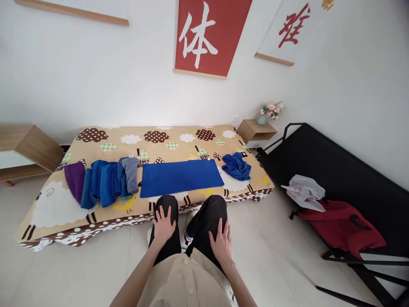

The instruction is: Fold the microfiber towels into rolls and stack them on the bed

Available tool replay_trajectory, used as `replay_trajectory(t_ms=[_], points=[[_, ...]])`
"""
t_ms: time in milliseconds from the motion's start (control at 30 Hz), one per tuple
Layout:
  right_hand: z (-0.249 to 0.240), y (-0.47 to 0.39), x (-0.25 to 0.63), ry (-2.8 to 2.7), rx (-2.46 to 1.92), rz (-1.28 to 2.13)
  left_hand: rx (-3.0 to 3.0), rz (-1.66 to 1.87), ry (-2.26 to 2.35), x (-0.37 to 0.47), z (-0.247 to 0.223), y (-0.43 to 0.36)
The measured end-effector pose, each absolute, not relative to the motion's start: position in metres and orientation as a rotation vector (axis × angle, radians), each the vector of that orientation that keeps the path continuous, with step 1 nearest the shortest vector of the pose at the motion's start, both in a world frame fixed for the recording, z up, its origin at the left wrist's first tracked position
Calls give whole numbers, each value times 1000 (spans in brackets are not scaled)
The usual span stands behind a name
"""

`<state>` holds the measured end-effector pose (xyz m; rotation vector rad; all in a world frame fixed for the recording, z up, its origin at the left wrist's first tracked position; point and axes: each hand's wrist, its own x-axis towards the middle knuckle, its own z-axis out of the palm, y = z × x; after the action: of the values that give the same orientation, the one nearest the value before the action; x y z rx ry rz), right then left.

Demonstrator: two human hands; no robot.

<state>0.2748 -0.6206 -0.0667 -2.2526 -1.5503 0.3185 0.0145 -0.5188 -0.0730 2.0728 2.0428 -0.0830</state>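
My left hand (164, 224) rests flat on my left knee, fingers spread and holding nothing. On the other thigh lies my right hand (222, 243), also open with its fingers apart. Just beyond my knees, a blue towel (180, 177) is spread out flat as a long rectangle on the low bed (153, 147). To its left stands a row of several rolled or folded towels (107, 181) in blue and grey, with a purple one (75, 181) at the far left end. Right of the flat towel sits a crumpled blue cloth (236, 166).
A black folding cot (306, 153) stands at the right, bearing a white plastic bag (305, 192) and a red garment or bag (345, 228). Wooden nightstands (255, 130) flank the bed, the right one with a flower vase (262, 120). Scrolls (204, 51) hang on the wall.
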Motion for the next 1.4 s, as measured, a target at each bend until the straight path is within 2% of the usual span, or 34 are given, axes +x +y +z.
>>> replay_trajectory(t_ms=[200,300,400,567,733,967,1100,1267,1400], points=[[-40,-604,280,-1977,-2266,172,2007,-148,2048,23,-74,-497],[-41,-582,271,-2140,-2140,328,2000,-164,2050,25,-74,-492],[-58,-558,250,-2108,-2061,625,2003,-173,2067,26,-75,-491],[-92,-533,210,-1842,-1917,1076,2015,-195,2090,29,-75,-492],[-109,-506,192,-1602,-1764,1162,2080,-261,2115,38,-80,-481],[-145,-439,162,-423,-1481,1354,2100,-352,2115,62,-91,-438],[-174,-404,157,109,-1306,1351,2085,-366,2097,78,-92,-415],[-207,-371,162,241,-1262,1374,2088,-391,2027,81,-102,-397],[-221,-347,159,255,-1222,1413,2173,-373,1793,73,-112,-355]])
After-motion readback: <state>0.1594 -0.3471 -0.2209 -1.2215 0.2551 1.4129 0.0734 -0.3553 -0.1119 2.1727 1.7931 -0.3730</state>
